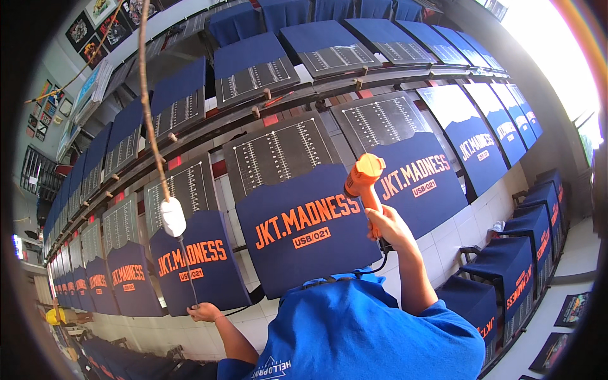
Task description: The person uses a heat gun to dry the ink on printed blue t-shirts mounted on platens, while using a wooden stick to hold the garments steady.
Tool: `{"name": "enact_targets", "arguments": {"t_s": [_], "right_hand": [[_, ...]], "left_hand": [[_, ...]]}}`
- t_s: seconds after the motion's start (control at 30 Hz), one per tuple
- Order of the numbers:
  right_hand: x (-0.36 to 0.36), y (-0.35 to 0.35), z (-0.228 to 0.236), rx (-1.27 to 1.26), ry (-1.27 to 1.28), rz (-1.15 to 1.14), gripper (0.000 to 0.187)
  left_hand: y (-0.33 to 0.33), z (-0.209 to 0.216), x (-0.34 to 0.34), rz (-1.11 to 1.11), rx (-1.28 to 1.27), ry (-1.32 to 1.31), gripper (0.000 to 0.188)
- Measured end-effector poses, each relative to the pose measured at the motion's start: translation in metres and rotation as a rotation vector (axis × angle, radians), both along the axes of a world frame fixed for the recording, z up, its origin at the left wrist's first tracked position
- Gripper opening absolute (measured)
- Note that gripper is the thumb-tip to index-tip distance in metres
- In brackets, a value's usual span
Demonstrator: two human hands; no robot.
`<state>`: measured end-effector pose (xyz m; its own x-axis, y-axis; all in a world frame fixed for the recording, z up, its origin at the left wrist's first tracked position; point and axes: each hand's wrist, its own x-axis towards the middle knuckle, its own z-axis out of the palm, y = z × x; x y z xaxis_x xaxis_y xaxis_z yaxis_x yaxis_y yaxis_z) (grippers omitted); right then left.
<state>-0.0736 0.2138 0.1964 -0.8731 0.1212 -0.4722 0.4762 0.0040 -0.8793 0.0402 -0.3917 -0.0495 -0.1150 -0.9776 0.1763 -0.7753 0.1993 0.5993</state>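
My right hand is closed round the handle of an orange hair dryer, held over the gap between two printing boards. Below it, a black cord runs down toward my blue shirt. The nearest navy shirt, with orange lettering, lies stretched on a dark board marked with white scales. My left hand is by the lower edge of the navy shirt to the left. Its fingers pinch the thin power cord, which hangs from a white plug connector.
A brown cable drops from above to the connector. Rows of boards with navy fabric stand beyond a long dark rail. More printed shirts hang on a rack at right. Someone in yellow is at far left.
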Motion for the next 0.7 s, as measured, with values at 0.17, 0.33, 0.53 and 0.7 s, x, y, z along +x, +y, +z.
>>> {"name": "enact_targets", "arguments": {"t_s": [0.17, 0.33, 0.53, 0.7], "right_hand": [[0.01, 0.002, 0.012, 0.017, -0.055, 0.05, 0.028], [0.026, 0.004, 0.014, 0.037, -0.055, 0.021, 0.026], [0.043, 0.004, 0.017, 0.025, -0.062, 0.026, 0.024], [0.048, 0.004, 0.012, -0.04, -0.097, 0.024, 0.023]], "left_hand": [[-0.008, 0.005, 0.008, -0.001, -0.042, 0.028, 0.044], [0.011, 0.017, -0.002, 0.019, 0.074, 0.038, 0.046], [0.011, 0.02, -0.002, 0.051, 0.112, 0.039, 0.046], [0.012, 0.018, -0.003, 0.035, 0.084, 0.081, 0.045]]}}
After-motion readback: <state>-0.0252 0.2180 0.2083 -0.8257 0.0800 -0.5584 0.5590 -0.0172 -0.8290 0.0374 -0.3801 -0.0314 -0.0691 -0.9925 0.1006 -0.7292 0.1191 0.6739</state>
